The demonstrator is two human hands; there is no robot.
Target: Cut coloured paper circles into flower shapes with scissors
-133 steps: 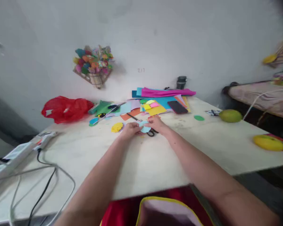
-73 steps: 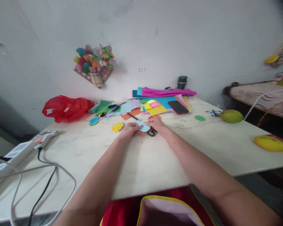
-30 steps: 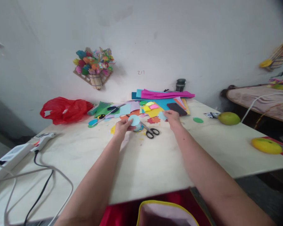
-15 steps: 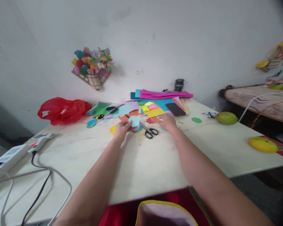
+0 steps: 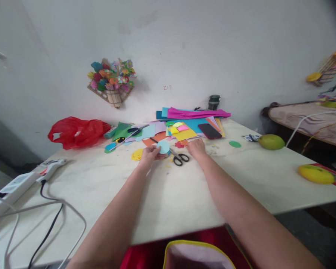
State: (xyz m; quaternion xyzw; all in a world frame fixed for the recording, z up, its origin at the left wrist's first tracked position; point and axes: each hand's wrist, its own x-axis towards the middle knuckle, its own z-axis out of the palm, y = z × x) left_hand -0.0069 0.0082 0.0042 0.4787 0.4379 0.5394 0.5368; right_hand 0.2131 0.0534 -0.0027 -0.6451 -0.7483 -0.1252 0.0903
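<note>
Between the thumb and fingers of my left hand (image 5: 149,156) is a light blue paper circle (image 5: 163,147), held up just above the table. My right hand (image 5: 196,148) is low at the tabletop, its fingers bent and bunched; whatever is under or in them is hidden. Just left of those fingertips lie red and orange paper flower cutouts (image 5: 180,144). Black-handled scissors (image 5: 180,159) rest between my hands, their blades partly behind the blue circle. Yellow scalloped paper cutouts (image 5: 136,154) lie beside my left hand.
Coloured paper sheets (image 5: 190,122), a phone (image 5: 210,131) and second scissors (image 5: 137,130) lie toward the wall. A red plastic bag (image 5: 77,132) and power strip (image 5: 11,190) with cables are left. A green paper circle (image 5: 235,144) and two mangoes (image 5: 271,142) are right.
My left hand has moved slightly right with the blue circle. My right hand has drawn a little left and toward me, and the pale blue piece seen beside it earlier is now out of sight.
</note>
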